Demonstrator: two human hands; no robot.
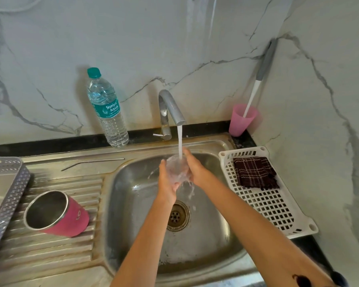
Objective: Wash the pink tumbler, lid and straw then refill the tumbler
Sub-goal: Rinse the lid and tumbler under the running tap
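Over the sink basin (133, 204), my left hand (167, 181) and my right hand (195, 168) hold a clear lid (177, 169) between them under the running tap (171, 108). Water streams onto the lid and splashes down toward the drain. The pink tumbler (58, 213) lies on its side on the ribbed drainboard at the left, open mouth toward me. A metal straw (91, 162) lies on the steel ledge behind the drainboard.
A water bottle (107, 108) with a green cap stands left of the tap. A pink plastic cup (241, 120) with a brush stands in the back corner. A white basket (278, 204) holds a dark checked cloth (255, 172). A grey basket (6, 189) sits far left.
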